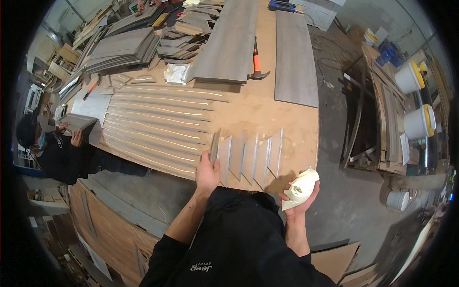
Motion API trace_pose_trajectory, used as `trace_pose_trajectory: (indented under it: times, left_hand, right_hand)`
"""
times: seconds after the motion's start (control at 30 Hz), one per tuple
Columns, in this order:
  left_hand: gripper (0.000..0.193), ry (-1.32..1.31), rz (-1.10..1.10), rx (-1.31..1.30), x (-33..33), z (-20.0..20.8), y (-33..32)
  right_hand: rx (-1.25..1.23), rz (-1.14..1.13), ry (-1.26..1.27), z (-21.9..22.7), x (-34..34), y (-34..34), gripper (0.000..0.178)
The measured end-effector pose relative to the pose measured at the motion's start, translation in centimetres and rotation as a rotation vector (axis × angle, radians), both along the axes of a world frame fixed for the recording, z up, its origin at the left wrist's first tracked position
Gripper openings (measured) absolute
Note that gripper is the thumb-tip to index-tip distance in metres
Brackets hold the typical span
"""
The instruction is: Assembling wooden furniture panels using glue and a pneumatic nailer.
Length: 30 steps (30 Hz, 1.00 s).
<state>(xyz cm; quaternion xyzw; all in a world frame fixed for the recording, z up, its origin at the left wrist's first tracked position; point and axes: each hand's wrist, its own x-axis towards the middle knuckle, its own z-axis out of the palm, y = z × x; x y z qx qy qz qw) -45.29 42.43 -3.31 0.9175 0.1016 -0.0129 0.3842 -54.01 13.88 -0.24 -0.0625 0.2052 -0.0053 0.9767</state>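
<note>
My left hand [208, 173] is closed on a short grey wood piece [215, 147], which it holds upright at the table's near edge. Right beside it, several similar short grey pieces [251, 155] with slanted ends stand on edge in a row. In my right hand [311, 197] is a soft, pale yellow bag [301, 187] that tapers downward, gripped just off the table's near right corner. To the left of my left hand, several long wood strips [153, 129] lie side by side, each with a thin cream-coloured bead along it.
The brown worktable [267, 115] carries grey boards [229, 43], another grey panel [294, 57], an orange-handled hammer [256, 60], a white packet [177, 73] and stacked boards [119, 50]. At left, a co-worker [52, 148] holds a panel. White buckets [409, 78] stand on a rack at right.
</note>
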Motion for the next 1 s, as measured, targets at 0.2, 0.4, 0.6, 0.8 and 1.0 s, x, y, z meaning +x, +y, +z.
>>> trace_pose_trajectory:
  times: [0.2,0.4,0.6,0.8,1.0]
  left_hand:
    - [0.031,0.053,0.077,0.002,0.8,1.0,-0.4]
    - [0.032,-0.243,0.115,-0.306,3.5,0.1,1.9]
    - [0.035,0.211,0.356,-1.166,4.2,2.1,2.3]
    - [0.042,0.162,0.325,-1.408,5.3,0.8,6.0]
    - [0.032,0.282,0.222,-1.222,6.2,2.5,5.7]
  right_hand:
    - [-0.009,-0.015,0.04,0.5,0.6,0.7,0.062]
    - [-0.036,-0.001,-0.025,-0.1,0.3,0.7,0.061]
    - [-0.055,-0.032,-0.021,0.5,0.0,0.7,0.059]
    - [-0.104,-0.05,0.038,0.9,0.0,0.9,0.058]
    - [-0.048,-0.118,0.019,1.2,1.0,2.4,0.059]
